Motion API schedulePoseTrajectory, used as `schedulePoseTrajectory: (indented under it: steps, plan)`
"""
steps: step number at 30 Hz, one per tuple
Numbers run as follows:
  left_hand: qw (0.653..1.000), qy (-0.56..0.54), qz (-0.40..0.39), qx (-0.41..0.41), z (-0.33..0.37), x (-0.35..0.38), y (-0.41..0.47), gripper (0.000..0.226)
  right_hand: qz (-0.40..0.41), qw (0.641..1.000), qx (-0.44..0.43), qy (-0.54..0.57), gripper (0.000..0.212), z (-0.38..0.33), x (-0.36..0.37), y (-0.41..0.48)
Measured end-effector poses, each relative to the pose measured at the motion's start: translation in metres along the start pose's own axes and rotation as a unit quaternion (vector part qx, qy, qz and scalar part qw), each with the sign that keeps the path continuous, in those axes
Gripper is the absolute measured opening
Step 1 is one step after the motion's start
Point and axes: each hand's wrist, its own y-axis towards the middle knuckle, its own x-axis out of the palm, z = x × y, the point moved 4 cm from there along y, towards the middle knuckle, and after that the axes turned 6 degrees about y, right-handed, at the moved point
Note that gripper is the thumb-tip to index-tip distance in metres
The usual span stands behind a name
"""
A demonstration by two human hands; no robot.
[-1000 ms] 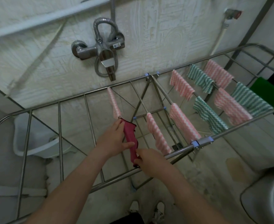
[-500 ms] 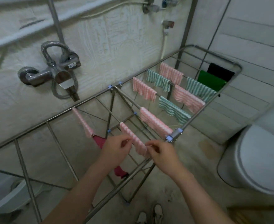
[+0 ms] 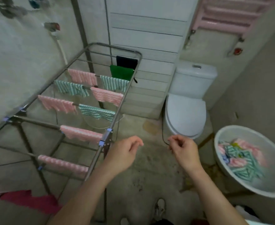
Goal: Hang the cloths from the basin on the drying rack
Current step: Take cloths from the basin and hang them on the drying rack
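Hands hang apart over the floor. Your left hand (image 3: 125, 151) has its fingers loosely curled and grips nothing; the near rail of the drying rack (image 3: 115, 46) lies just beside it at 9 o'clock. Your right hand (image 3: 184, 151) is likewise loosely curled and grips nothing. At 3 o'clock from the right hand sits the basin (image 3: 253, 135), with a heap of pink and green striped cloths (image 3: 240, 159) inside. From 9 to 11 o'clock, hung cloths (image 3: 81, 133) lie folded over the rack bars. A maroon cloth (image 3: 31, 200) hangs at 7 o'clock. The toilet (image 3: 185, 114) stands at 12 o'clock.
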Motion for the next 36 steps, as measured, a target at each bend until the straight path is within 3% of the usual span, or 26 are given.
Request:
schedulePoseTrajectory:
  steps: [4, 9, 12, 18, 26, 28, 30, 33, 36]
  plan:
    - [0.996, -0.005, -0.079, 0.051, 0.055, 0.046, 0.033, 0.022, 0.122, 0.990, 0.058, -0.048, 0.013, 0.041, -0.075, 0.013]
    - [0.982, -0.004, -0.151, 0.110, 0.115, 0.102, 0.071, 0.030, 0.161, 0.977, 0.114, -0.080, 0.016, 0.088, -0.140, 0.021]
    - [0.966, 0.009, -0.222, 0.130, 0.151, 0.146, 0.093, 0.044, 0.152, 0.969, 0.175, -0.081, 0.022, 0.122, -0.176, 0.027]
    - [0.939, 0.102, -0.247, 0.216, 0.208, 0.237, 0.128, 0.044, 0.101, 0.956, 0.265, -0.074, 0.037, 0.199, -0.226, 0.044]
    - [0.831, 0.320, -0.326, 0.318, 0.239, 0.353, 0.168, 0.059, 0.042, 0.953, 0.279, -0.108, 0.049, 0.286, -0.252, 0.077]
    - [0.834, 0.321, -0.322, 0.312, 0.243, 0.374, 0.179, 0.059, 0.065, 0.946, 0.304, -0.095, 0.052, 0.308, -0.257, 0.087]
    - [0.860, 0.296, -0.311, 0.277, 0.247, 0.392, 0.191, 0.066, 0.099, 0.933, 0.342, -0.048, 0.057, 0.330, -0.261, 0.093]
    - [0.900, 0.243, -0.314, 0.180, 0.250, 0.411, 0.211, 0.079, 0.159, 0.892, 0.409, 0.107, 0.067, 0.363, -0.261, 0.100]
    - [0.908, 0.226, -0.322, 0.142, 0.254, 0.429, 0.225, 0.081, 0.193, 0.862, 0.425, 0.200, 0.050, 0.384, -0.257, 0.104]
